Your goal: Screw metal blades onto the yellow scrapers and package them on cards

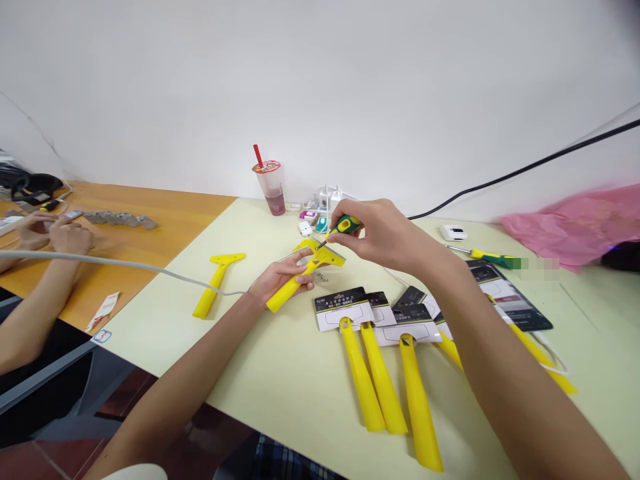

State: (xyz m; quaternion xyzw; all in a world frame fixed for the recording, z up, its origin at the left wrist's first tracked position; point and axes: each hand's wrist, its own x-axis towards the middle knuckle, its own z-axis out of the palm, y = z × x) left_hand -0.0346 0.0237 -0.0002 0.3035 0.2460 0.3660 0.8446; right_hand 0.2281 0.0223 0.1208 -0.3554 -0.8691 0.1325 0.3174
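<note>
My left hand (pixel 281 277) is closed around the handle of a yellow scraper (pixel 287 293), with its wide head tilted up to the right. In my right hand (pixel 373 230) is a green and yellow screwdriver (pixel 349 225), its tip touching the scraper's head. Small metal screws (pixel 324 277) lie on the table just below that head. A second yellow scraper (pixel 219 283) lies to the left of my left hand. Several more yellow handles with black and white card labels (pixel 345 310) lie in front of my right forearm, which hides some of them.
A cup with a red straw (pixel 275 193) stands near the wall, beside white chargers (pixel 330 200). Another screwdriver (pixel 493 258), a small white device (pixel 453 232) and a pink plastic bag (pixel 560 223) are at right. A grey cable (pixel 150 267) crosses the left side. Another person's hands (pixel 70 235) work at the orange table (pixel 190 207).
</note>
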